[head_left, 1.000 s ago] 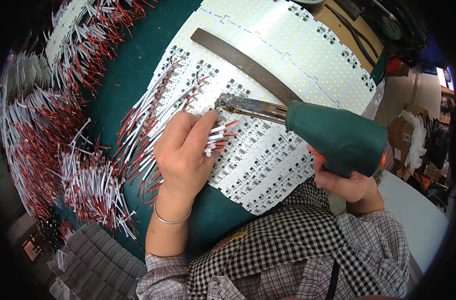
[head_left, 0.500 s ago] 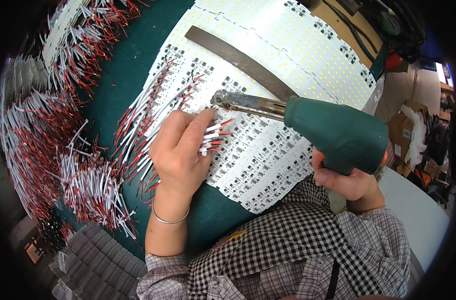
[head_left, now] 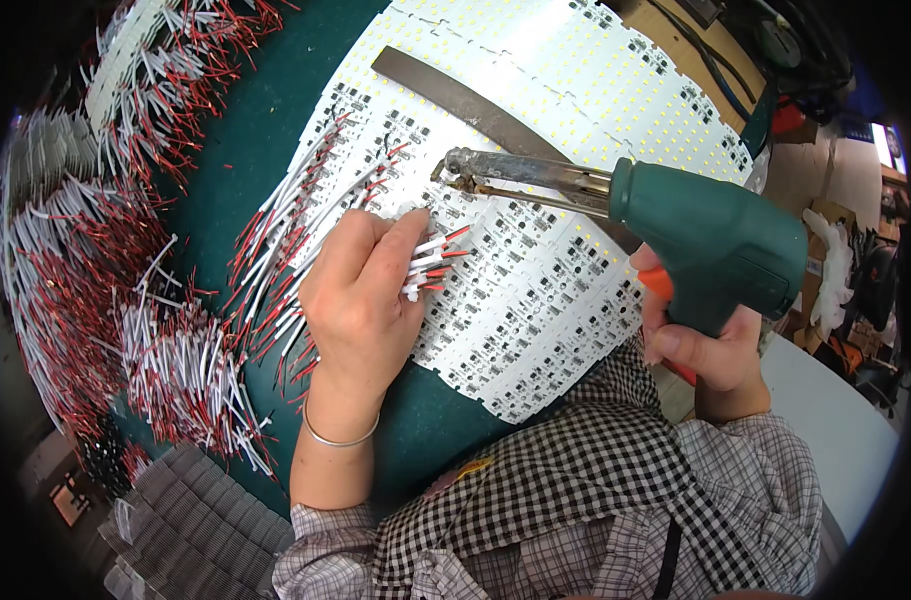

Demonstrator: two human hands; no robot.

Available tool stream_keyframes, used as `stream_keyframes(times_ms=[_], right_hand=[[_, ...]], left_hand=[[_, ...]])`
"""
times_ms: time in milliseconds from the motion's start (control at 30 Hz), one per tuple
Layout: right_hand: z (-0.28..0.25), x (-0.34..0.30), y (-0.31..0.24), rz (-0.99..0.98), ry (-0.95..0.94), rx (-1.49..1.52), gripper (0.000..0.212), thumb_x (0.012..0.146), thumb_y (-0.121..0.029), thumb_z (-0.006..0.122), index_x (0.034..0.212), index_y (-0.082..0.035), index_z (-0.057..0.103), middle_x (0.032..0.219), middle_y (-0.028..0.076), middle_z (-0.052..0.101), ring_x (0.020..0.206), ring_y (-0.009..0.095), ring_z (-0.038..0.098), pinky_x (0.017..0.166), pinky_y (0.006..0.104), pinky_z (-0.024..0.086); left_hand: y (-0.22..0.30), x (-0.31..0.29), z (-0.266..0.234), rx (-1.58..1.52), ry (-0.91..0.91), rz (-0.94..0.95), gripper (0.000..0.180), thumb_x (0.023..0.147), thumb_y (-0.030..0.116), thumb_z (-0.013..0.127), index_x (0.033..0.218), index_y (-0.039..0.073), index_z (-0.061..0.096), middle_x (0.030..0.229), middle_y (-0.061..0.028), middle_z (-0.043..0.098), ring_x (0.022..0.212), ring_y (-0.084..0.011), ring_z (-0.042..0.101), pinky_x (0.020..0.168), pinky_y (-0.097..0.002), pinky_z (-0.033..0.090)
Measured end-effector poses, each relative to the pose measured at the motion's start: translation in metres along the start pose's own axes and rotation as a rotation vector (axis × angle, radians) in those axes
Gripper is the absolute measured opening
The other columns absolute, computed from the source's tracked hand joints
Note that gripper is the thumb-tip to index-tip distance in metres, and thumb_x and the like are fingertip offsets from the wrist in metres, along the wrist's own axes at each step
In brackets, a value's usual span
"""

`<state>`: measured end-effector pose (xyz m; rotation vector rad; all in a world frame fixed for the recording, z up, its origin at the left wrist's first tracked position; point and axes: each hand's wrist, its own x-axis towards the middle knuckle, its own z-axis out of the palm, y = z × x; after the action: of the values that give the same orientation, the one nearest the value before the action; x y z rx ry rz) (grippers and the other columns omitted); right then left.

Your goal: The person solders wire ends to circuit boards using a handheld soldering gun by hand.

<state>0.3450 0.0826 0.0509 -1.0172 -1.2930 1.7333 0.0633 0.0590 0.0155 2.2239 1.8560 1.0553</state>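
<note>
The left hand is pinching a small bundle of red-and-white wires, its palm hiding their far ends, against the white circuit panel at centre. At three o'clock, the right hand is gripping a green soldering gun; its fingers are partly hidden behind the smooth plastic body.

Electronics assembly workshop: LED circuit boards, wire bundles, soldering gun.
</note>
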Motion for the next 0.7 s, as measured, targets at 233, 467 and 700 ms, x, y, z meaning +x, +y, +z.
stream_keyframes(times_ms=[233,467,700], right_hand=[[-0.008,-0.002,0.000,-0.019,-0.142,-0.178,0.056,0.072,-0.003,0.072,0.121,0.010,0.049,0.119,0.021,0.054,0.062,0.017,0.060,0.050,0.0250,0.053],[-0.014,-0.010,-0.004,-0.022,-0.095,-0.150,0.058,0.070,-0.003,0.075,0.121,0.009,0.050,0.118,0.020,0.057,0.061,0.017,0.059,0.050,0.0235,0.051],[-0.023,-0.017,-0.003,-0.035,-0.195,-0.192,0.054,0.070,-0.002,0.075,0.119,0.007,0.055,0.117,0.018,0.059,0.065,0.017,0.059,0.054,0.0254,0.049]], left_hand=[[0.001,-0.002,-0.001,0.003,0.012,-0.003,0.041,0.054,-0.009,0.068,0.093,0.002,0.068,0.072,-0.0078,0.054,0.061,-0.0213,0.055,0.052,-0.0313,0.044],[-0.013,-0.004,0.006,-0.248,0.025,-0.087,0.045,0.054,-0.016,0.059,0.093,0.002,0.071,0.072,-0.0081,0.056,0.064,-0.0194,0.058,0.057,-0.0277,0.046],[-0.011,0.000,0.006,-0.134,0.012,0.071,0.040,0.054,-0.013,0.059,0.090,0.002,0.069,0.075,-0.0088,0.059,0.064,-0.0224,0.059,0.052,-0.0308,0.045]])
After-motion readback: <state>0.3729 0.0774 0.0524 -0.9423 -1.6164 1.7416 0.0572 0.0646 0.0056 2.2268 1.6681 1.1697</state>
